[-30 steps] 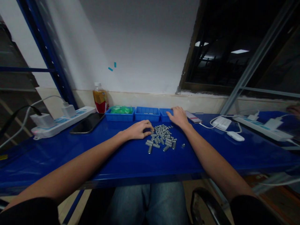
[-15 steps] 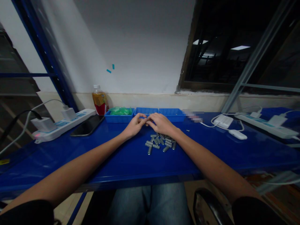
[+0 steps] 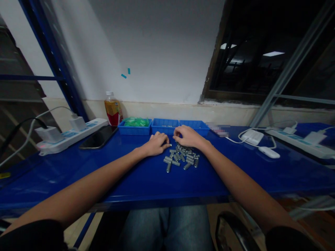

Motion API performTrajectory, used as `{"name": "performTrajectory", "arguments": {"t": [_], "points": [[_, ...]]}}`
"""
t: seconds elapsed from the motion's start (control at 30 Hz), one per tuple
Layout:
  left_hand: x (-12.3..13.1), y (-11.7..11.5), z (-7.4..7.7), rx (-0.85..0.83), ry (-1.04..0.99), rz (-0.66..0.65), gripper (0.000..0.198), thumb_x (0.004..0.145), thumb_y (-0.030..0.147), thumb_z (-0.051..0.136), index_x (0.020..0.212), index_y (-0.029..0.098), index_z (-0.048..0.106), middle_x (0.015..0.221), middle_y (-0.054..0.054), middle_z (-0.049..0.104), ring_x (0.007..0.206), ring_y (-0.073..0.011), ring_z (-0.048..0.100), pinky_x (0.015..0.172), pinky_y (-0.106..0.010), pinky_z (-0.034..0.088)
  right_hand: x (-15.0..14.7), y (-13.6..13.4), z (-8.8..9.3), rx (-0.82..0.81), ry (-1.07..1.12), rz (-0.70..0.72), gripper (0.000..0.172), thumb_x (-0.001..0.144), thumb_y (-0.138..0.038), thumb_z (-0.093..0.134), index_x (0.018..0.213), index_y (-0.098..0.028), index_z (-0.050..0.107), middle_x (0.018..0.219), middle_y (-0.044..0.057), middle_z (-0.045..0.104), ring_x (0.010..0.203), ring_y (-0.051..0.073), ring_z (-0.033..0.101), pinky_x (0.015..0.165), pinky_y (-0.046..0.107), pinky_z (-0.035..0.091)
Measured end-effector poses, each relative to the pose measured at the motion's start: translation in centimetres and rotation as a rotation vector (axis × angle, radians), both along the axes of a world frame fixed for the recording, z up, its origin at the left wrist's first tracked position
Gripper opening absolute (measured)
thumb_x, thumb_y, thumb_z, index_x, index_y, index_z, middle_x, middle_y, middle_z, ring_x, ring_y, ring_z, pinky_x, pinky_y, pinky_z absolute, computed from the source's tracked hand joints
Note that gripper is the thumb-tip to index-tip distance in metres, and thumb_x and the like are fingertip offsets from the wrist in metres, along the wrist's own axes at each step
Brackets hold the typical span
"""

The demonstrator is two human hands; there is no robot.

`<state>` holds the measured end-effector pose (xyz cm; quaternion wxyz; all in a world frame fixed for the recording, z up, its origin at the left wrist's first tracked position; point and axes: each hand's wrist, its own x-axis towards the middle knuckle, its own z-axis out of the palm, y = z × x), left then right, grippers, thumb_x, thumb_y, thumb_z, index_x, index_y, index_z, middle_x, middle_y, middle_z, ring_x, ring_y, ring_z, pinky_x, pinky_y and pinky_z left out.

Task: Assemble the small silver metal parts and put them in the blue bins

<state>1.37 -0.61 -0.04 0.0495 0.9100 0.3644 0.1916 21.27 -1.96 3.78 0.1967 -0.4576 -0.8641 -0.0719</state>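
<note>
My left hand [image 3: 157, 144] is closed beside the pile, with the shiny end of a small metal cylinder [image 3: 170, 145] showing at its fingertips. Above the far side of the pile, my right hand [image 3: 186, 136] has its fingers curled and pinched; whatever they hold is hidden. A heap of short silver metal cylinders [image 3: 175, 162] lies loose on the blue table [image 3: 146, 181], partly under the right hand.
Three blue trays stand along the wall: the left tray [image 3: 134, 131] holds green plastic pieces, the middle tray [image 3: 165, 122] a few small parts. Around them are a drink bottle [image 3: 113, 111], a phone [image 3: 98, 138], a left power strip [image 3: 70, 137] and a white charger case [image 3: 268, 152].
My hands, which were together in front of the trays, have come apart. The left has lowered toward the pile's left side; the right has shifted slightly right.
</note>
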Motion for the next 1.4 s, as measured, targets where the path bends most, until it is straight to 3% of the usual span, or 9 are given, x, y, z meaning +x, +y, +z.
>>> {"name": "performTrajectory", "arguments": {"t": [0.13, 0.3, 0.47, 0.57, 0.7, 0.87, 1.0, 1.23, 1.4], "points": [[0.0, 0.2, 0.3, 0.007, -0.128, 0.039, 0.031, 0.095, 0.035, 0.034, 0.084, 0.016, 0.056, 0.087, -0.006, 0.06, 0.085, -0.0204, 0.048, 0.084, -0.036, 0.038, -1.2, -1.4, -0.1, -0.004, -0.028, 0.117, 0.017, 0.08, -0.027, 0.061, 0.094, -0.018, 0.059, 0.092, 0.005, 0.063, 0.089, 0.02, 0.054, 0.076, 0.03, 0.036], [0.1, -0.2, 0.9, -0.001, -0.264, 0.084, 0.04, 0.097, 0.036, 0.025, 0.082, 0.017, 0.057, 0.081, -0.004, 0.062, 0.08, -0.0188, 0.053, 0.084, -0.034, 0.04, -1.9, -1.1, 0.5, 0.139, -0.035, 0.107, 0.012, 0.086, -0.026, 0.053, 0.09, -0.017, 0.059, 0.089, 0.007, 0.063, 0.086, 0.02, 0.053, 0.076, 0.031, 0.035], [0.7, -0.3, 0.9, -0.011, -0.261, 0.015, 0.041, 0.096, 0.039, 0.027, 0.103, 0.015, 0.059, 0.104, -0.008, 0.064, 0.099, -0.0206, 0.056, 0.093, -0.036, 0.04, -0.9, 1.6, 2.2, 0.292, 0.111, -0.134, 0.027, 0.091, -0.038, 0.047, 0.095, -0.016, 0.061, 0.091, 0.01, 0.065, 0.089, 0.023, 0.054, 0.078, 0.034, 0.037], [1.5, -0.1, 1.4, 0.032, -0.139, -0.119, 0.042, 0.095, 0.04, 0.032, 0.119, 0.014, 0.054, 0.123, -0.011, 0.058, 0.116, -0.0212, 0.05, 0.103, -0.037, 0.035, 1.6, 1.9, 2.5, 0.255, 0.198, -0.159, 0.031, 0.09, -0.043, 0.047, 0.098, -0.017, 0.062, 0.088, 0.008, 0.065, 0.089, 0.023, 0.056, 0.08, 0.035, 0.04], [3.3, 0.2, 2.4, -0.033, -0.009, -0.257, 0.048, 0.097, 0.04, 0.027, 0.132, 0.013, 0.045, 0.137, -0.012, 0.049, 0.128, -0.0198, 0.041, 0.11, -0.034, 0.028, 6.9, -1.0, 0.2, 0.121, 0.322, -0.136, 0.035, 0.087, -0.047, 0.05, 0.103, -0.019, 0.062, 0.092, 0.007, 0.065, 0.089, 0.023, 0.06, 0.083, 0.037, 0.044], [5.7, 0.7, 2.1, -0.155, 0.105, -0.373, 0.053, 0.098, 0.044, 0.022, 0.14, 0.017, 0.037, 0.148, -0.009, 0.036, 0.138, -0.0205, 0.028, 0.114, -0.037, 0.02, 10.9, -5.0, -3.8, -0.213, 0.247, -0.103, 0.068, 0.083, -0.057, 0.052, 0.139, -0.021, 0.037, 0.132, 0.014, 0.049, 0.12, 0.028, 0.049, 0.1, 0.046, 0.039], [6.1, 1.1, 1.1, -0.193, 0.149, -0.407, 0.054, 0.098, 0.044, 0.016, 0.135, 0.017, 0.045, 0.146, -0.007, 0.04, 0.138, -0.0197, 0.029, 0.113, -0.035, 0.021, 9.3, -5.3, -5.1, -0.263, 0.159, -0.076, 0.077, 0.082, -0.06, 0.052, 0.144, -0.021, 0.029, 0.142, 0.015, 0.039, 0.13, 0.029, 0.039, 0.105, 0.046, 0.034], [2.5, 1.0, 1.0, -0.106, 0.03, -0.34, 0.038, 0.096, 0.028, 0.032, 0.126, 0.016, 0.052, 0.132, -0.008, 0.056, 0.12, -0.0169, 0.052, 0.103, -0.028, 0.036, 3.6, -3.1, -4.6, -0.213, 0.2, 0.044, 0.053, 0.085, -0.051, 0.053, 0.126, -0.017, 0.051, 0.115, 0.013, 0.057, 0.11, 0.024, 0.053, 0.095, 0.04, 0.041], [-1.1, 0.9, 1.0, -0.059, -0.021, -0.274, 0.035, 0.087, 0.011, 0.041, 0.117, 0.017, 0.057, 0.116, -0.006, 0.065, 0.105, -0.016, 0.06, 0.091, -0.025, 0.043, 0.4, -1.3, -2.8, -0.2, 0.149, 0.122, 0.035, 0.082, -0.041, 0.061, 0.106, -0.015, 0.062, 0.101, 0.01, 0.061, 0.099, 0.022, 0.055, 0.087, 0.036, 0.042]]}}
